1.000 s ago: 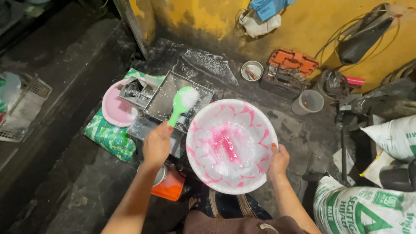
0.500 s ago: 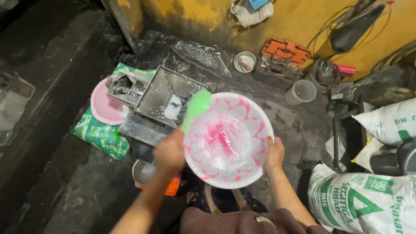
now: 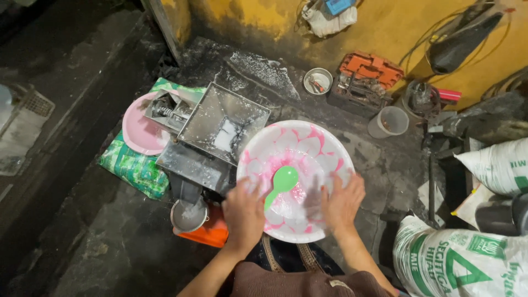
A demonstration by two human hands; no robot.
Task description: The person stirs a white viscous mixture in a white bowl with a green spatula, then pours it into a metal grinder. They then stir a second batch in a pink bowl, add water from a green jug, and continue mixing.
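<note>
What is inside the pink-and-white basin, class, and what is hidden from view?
Inside the pink-and-white basin: a green spoon held by the left hand, plus the right hand. Both hands cover the basin's near bottom.

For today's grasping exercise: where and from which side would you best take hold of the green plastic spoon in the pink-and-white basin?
Probably by the slim handle of the green plastic spoon, coming from the near rim: its round scoop points away into the pink-and-white plastic basin, while the handle end sits at the left hand.

Pink plate (image 3: 140, 131) beside metal hopper (image 3: 223, 122), grey cup (image 3: 388, 122), printed sack (image 3: 462, 258).
</note>
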